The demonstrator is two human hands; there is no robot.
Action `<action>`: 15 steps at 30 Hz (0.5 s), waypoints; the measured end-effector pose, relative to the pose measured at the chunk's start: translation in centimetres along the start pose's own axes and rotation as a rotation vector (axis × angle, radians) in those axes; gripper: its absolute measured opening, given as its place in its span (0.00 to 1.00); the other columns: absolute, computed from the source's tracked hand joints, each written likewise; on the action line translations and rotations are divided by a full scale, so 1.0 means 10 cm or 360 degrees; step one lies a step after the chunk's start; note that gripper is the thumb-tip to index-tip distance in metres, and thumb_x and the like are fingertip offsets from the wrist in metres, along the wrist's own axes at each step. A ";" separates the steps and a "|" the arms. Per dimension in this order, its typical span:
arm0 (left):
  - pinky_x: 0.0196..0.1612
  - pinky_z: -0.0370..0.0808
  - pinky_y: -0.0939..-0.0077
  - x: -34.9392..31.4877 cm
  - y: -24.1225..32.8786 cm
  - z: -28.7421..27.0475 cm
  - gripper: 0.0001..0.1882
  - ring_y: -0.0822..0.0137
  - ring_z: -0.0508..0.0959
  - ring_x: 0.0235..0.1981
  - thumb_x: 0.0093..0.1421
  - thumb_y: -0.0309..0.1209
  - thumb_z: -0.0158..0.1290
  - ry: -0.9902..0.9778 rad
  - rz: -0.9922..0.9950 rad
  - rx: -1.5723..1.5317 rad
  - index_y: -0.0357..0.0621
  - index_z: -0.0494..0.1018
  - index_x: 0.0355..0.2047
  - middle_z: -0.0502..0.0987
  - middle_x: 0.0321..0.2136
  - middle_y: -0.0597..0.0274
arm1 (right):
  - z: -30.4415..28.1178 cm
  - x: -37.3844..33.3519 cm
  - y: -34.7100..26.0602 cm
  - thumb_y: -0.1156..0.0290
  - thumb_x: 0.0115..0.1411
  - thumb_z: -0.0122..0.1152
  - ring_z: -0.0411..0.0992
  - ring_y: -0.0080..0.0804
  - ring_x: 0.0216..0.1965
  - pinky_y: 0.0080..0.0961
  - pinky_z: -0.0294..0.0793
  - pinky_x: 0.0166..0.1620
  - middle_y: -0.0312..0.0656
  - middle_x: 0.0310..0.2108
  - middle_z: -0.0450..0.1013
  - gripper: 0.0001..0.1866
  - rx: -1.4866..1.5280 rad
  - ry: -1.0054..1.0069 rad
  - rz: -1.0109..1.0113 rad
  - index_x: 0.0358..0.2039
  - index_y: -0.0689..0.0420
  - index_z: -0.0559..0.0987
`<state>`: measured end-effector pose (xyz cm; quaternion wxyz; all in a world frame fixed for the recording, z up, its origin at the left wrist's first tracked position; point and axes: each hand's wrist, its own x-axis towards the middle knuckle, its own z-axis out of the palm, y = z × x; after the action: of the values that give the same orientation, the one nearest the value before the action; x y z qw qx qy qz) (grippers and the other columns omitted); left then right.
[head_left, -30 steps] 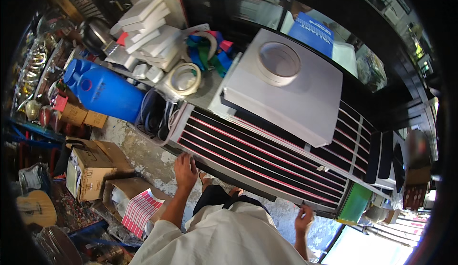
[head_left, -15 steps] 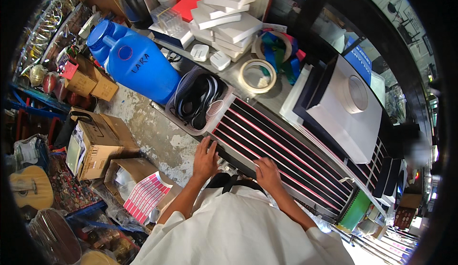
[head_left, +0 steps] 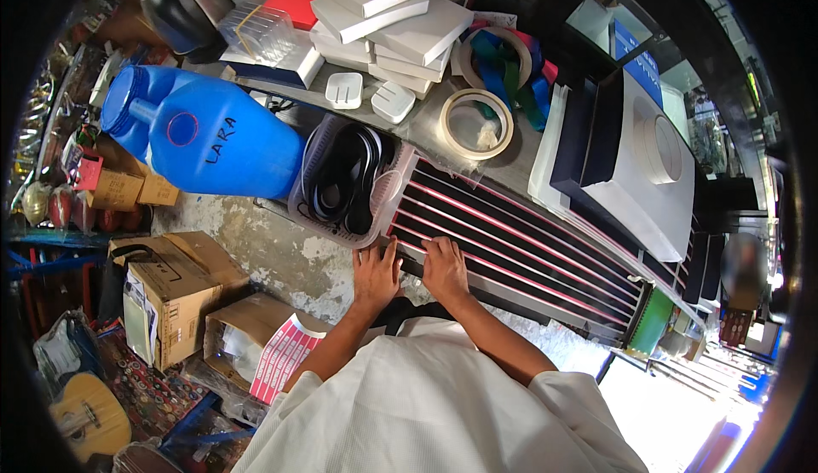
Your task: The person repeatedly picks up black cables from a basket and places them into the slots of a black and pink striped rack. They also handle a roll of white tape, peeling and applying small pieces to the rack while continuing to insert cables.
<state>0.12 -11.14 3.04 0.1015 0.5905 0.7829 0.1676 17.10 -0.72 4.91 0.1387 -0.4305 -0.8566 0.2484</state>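
Both hands, left [head_left: 376, 281] and right [head_left: 445, 273], sit side by side at the near edge of the striped strips [head_left: 517, 250]; whether either grip pinches them, I cannot tell. The strips lie along the counter [head_left: 511, 166], between basket [head_left: 394, 190] and green notebook [head_left: 652, 323].

A jug [head_left: 226, 141] sits left of a basket [head_left: 395, 193] holding cables [head_left: 331, 175]. Strips [head_left: 511, 256] lie right of the basket. Behind them, on the bench [head_left: 521, 158], boxes [head_left: 396, 25] are stacked.

Left hand [head_left: 377, 277], right hand [head_left: 444, 268] — close together, backs up
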 end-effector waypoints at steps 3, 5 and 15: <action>0.74 0.61 0.31 0.04 -0.04 -0.03 0.34 0.40 0.73 0.67 0.71 0.41 0.62 0.0000 0.0040 0.0014 0.48 0.70 0.75 0.75 0.63 0.42 | 0.08 0.05 -0.02 0.75 0.67 0.66 0.76 0.50 0.54 0.51 0.77 0.57 0.46 0.51 0.73 0.15 -0.0039 0.0012 0.0089 0.54 0.56 0.84; 0.72 0.64 0.35 0.07 -0.04 -0.04 0.34 0.41 0.75 0.65 0.70 0.41 0.63 -0.0004 0.0049 0.0026 0.48 0.71 0.74 0.77 0.62 0.43 | 0.13 0.06 -0.03 0.75 0.67 0.66 0.76 0.51 0.54 0.52 0.77 0.57 0.46 0.51 0.73 0.16 -0.0075 0.0040 0.0134 0.55 0.56 0.83; 0.68 0.69 0.41 0.14 -0.09 -0.08 0.34 0.39 0.76 0.64 0.70 0.40 0.64 -0.0095 0.0048 -0.0041 0.43 0.72 0.73 0.76 0.65 0.40 | 0.30 0.07 -0.09 0.77 0.65 0.68 0.76 0.56 0.54 0.54 0.77 0.58 0.49 0.49 0.73 0.16 0.0029 0.0184 0.0307 0.53 0.57 0.81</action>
<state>-1.35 -10.11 3.55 0.1297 0.6056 0.7683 0.1615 14.74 -1.51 2.86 0.1671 -0.5232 -0.7995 0.2431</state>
